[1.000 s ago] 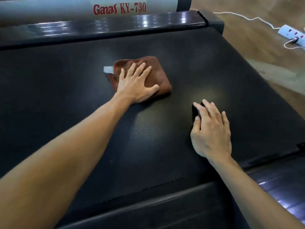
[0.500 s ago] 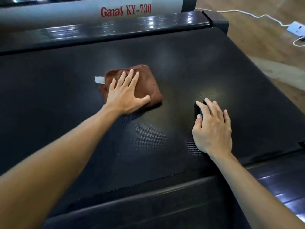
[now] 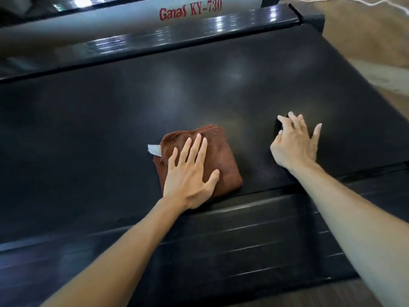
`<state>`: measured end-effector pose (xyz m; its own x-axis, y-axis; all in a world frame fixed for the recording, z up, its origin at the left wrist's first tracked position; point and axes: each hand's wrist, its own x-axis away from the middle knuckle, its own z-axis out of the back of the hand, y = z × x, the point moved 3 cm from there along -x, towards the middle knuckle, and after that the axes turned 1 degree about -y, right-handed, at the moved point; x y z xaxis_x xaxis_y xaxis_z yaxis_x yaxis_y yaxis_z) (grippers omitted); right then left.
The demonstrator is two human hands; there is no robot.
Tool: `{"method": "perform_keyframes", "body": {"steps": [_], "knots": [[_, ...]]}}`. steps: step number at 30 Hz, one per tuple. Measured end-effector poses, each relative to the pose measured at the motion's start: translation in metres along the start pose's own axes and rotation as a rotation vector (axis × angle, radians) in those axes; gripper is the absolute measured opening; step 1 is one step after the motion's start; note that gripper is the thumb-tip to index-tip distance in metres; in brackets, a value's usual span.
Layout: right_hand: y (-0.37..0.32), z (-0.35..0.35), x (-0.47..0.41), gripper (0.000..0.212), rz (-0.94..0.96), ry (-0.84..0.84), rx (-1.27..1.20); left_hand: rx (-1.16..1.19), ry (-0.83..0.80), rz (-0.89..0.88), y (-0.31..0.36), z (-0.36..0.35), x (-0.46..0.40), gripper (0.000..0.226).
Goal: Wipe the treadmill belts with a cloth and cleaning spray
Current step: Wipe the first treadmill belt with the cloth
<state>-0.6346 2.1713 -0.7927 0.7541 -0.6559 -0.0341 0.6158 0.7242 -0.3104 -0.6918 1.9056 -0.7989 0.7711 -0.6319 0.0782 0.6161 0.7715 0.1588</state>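
Two grips flat | left grip (image 3: 190, 173) presses cloth (image 3: 221, 160) | right grip (image 3: 295, 144) splayed on belt (image 3: 88, 129)

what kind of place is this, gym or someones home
Can't tell for sure: a workout space, home or small gym. The clues are a treadmill belt beneath a housing lettered "Ganas KY-730", and a white cable trailing over the brownish floor.
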Motion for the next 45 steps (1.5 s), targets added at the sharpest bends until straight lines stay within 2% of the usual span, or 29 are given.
{"method": "perform_keyframes", "body": {"steps": [2,4,6,8,10,18,23,26,32,39,45], "knots": [[-0.026,0.002,0.006,0.052,0.033,0.006,0.038,0.021,-0.003,0.007,-0.001,0.0,-0.002,0.082],[-0.068,-0.003,0.026,0.052,0.227,-0.015,-0.066,0.048,-0.005,0.019,-0.001,0.0,-0.001,0.078],[-0.109,-0.016,0.052,0.052,0.431,-0.104,-0.216,0.066,-0.001,0.02,0.0,0.0,-0.002,0.076],[-0.13,-0.029,0.068,0.053,0.51,-0.183,-0.246,0.087,0.0,0.004,-0.002,-0.001,-0.002,0.075],[-0.129,-0.04,0.071,0.054,0.502,-0.216,-0.2,0.1,0.014,-0.013,-0.005,-0.001,-0.001,0.075],[-0.119,-0.048,0.067,0.055,0.497,-0.16,-0.06,0.184,0.102,0.032,-0.018,0.0,-0.005,0.071],[-0.122,-0.049,0.068,0.058,0.451,-0.153,-0.022,0.215,0.032,-0.047,-0.025,0.004,-0.01,0.073],[-0.125,-0.047,0.067,0.06,0.423,-0.165,0.003,0.221,0.043,-0.078,-0.03,0.004,-0.017,0.071],[-0.13,-0.04,0.068,0.066,0.405,-0.212,-0.01,0.229,0.023,-0.035,-0.028,0.007,-0.017,0.068],[-0.128,-0.046,0.069,0.061,0.435,-0.178,0.052,0.223,0.021,-0.016,-0.025,0.011,-0.014,0.069],[-0.125,-0.047,0.065,0.058,0.5,-0.178,0.096,0.206,0.044,-0.069,-0.03,0.007,-0.014,0.072]]}}
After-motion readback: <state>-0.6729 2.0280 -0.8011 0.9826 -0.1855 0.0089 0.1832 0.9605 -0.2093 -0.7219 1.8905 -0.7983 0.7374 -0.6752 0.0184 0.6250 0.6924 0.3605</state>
